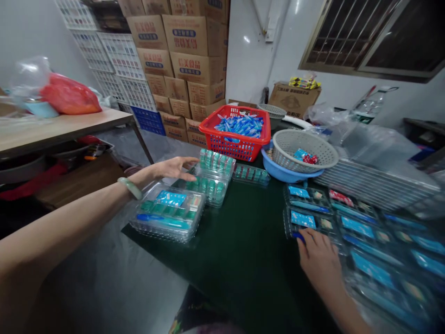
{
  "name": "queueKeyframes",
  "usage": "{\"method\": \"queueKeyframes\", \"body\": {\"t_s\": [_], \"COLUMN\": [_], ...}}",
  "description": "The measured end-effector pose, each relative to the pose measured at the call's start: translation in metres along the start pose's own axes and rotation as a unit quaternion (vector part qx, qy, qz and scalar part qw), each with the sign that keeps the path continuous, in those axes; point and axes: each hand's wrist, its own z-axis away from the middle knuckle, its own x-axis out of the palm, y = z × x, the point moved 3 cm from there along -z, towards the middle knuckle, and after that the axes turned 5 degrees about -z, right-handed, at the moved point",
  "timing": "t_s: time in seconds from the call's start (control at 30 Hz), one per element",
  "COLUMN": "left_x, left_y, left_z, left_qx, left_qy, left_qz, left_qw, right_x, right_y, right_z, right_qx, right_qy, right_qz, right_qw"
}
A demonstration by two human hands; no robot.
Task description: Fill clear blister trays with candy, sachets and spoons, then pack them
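The left hand [175,168], left of centre, is loosely open, fingers parted at the clear containers [217,200] with green contents; whether it touches them I cannot tell. The right hand [321,257], lower right, bends its fingers over a clear tray [287,226], at the end of a blue piece [299,236]; how firmly it grasps, I cannot tell. Around them, a red bag [71,95] sits upper left, stacked cartons [187,39] upper centre-left, a filled pack [167,225] below the left wrist, a red basket [236,147] above centre, and a gray colander [306,144] right of it. The green-filled containers lie just right of the left hand; the tray lies beneath the right fingertips.
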Motion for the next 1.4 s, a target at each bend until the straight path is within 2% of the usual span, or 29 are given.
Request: {"method": "queueKeyframes", "body": {"t_s": [0.1, 0.2, 0.33, 0.43, 0.47, 0.53, 0.6, 0.67, 0.77, 0.83, 0.9, 1.0, 1.1, 1.13, 1.2, 1.27, 1.4], "left_x": [-0.003, 0.002, 0.013, 0.015, 0.015, 0.014, 0.012, 0.012, 0.013, 0.013, 0.010, 0.001, -0.007, -0.008, -0.006, 0.006, 0.056], "left_y": [-0.012, -0.021, -0.023, -0.023, -0.023, -0.023, -0.022, -0.023, -0.024, -0.024, -0.020, -0.002, 0.032, 0.047, 0.079, 0.112, 0.160], "left_z": [-0.002, -0.008, -0.014, -0.014, -0.014, -0.013, -0.011, -0.009, -0.005, -0.003, -0.001, 0.005, 0.022, 0.029, 0.047, 0.064, 0.082], "left_qx": [-0.099, -0.190, -0.218, -0.232, -0.236, -0.239, -0.237, -0.232, -0.226, -0.222, -0.213, -0.189, -0.151, -0.127, -0.051, 0.012, 0.090], "left_qy": [0.038, 0.049, 0.025, 0.029, 0.033, 0.045, 0.061, 0.077, 0.098, 0.113, 0.129, 0.151, 0.159, 0.158, 0.157, 0.173, 0.219], "left_qz": [0.102, 0.108, 0.087, 0.090, 0.095, 0.108, 0.129, 0.158, 0.214, 0.253, 0.293, 0.356, 0.434, 0.477, 0.599, 0.663, 0.695], "left_qw": [0.989, 0.974, 0.972, 0.968, 0.967, 0.964, 0.961, 0.957, 0.945, 0.935, 0.923, 0.902, 0.874, 0.855, 0.784, 0.728, 0.679], "right_x": [-0.005, -0.017, -0.044, -0.058, -0.056, -0.038, -0.009, 0.016, 0.039, 0.041, 0.033, 0.011, -0.019, -0.030, -0.052, -0.071, -0.091], "right_y": [-0.004, -0.016, -0.042, -0.078, -0.093, -0.123, -0.146, -0.163, -0.173, -0.173, -0.170, -0.165, -0.156, -0.152, -0.144, -0.138, -0.135], "right_z": [0.004, 0.014, 0.021, -0.008, -0.026, -0.069, -0.112, -0.146, -0.168, -0.168, -0.163, -0.156, -0.153, -0.153, -0.153, -0.148, -0.118], "right_qx": [-0.023, -0.042, -0.045, -0.024, -0.013, 0.033, 0.161, 0.203, 0.238, 0.252, 0.255, 0.251, 0.249, 0.247, 0.239, 0.223, 0.213], "right_qy": [-0.015, -0.014, -0.002, 0.005, -0.014, -0.106, -0.179, -0.208, -0.240, -0.251, -0.251, -0.242, -0.215, -0.203, -0.183, -0.183, -0.209], "right_qz": [-0.007, -0.018, -0.074, -0.224, -0.303, -0.464, -0.574, -0.594, -0.615, -0.636, -0.659, -0.694, -0.752, -0.775, -0.814, -0.833, -0.829], "right_qw": [1.000, 0.999, 0.996, 0.974, 0.953, 0.879, 0.783, 0.750, 0.713, 0.685, 0.661, 0.630, 0.571, 0.545, 0.497, 0.473, 0.473]}}
